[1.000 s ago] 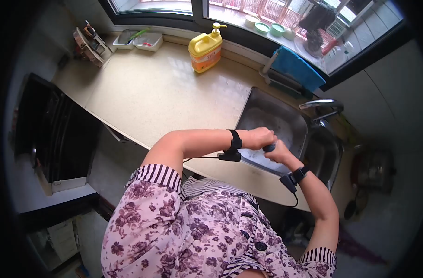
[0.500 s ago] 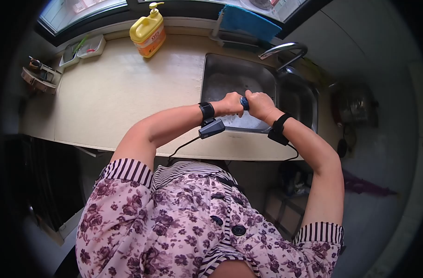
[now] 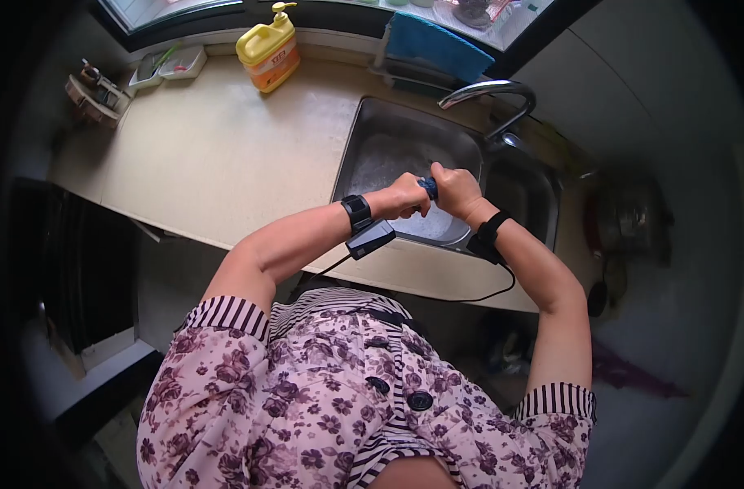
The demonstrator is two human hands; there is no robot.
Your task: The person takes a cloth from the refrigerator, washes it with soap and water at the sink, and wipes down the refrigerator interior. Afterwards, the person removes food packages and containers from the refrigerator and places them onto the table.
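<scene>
Both of my hands are over the front of the steel sink's left basin (image 3: pixel 384 134). My left hand (image 3: pixel 405 196) is closed around one end of a dark blue cloth (image 3: pixel 428 188). Gripping the other end is my right hand (image 3: pixel 458 192), its fingers wrapped tight. Only a short bunched piece of the cloth shows between the two fists, which are nearly touching. Whitish suds or water lie in the basin beneath them. Each wrist wears a black strap with a small device and a cable.
A curved faucet (image 3: pixel 502 90) rises behind the sink, beside the right basin (image 3: pixel 520 189). A blue cloth (image 3: pixel 433 50) hangs on a rack at the window. On the counter (image 3: pixel 217 147) stand a yellow soap bottle (image 3: pixel 269 53), white trays (image 3: pixel 183 63) and a wooden holder (image 3: pixel 94 96).
The view has shifted, so the counter and sink appear farther left and higher than a second ago. My hands have kept hold of the cloth, and my right fist has come up level with the left.
</scene>
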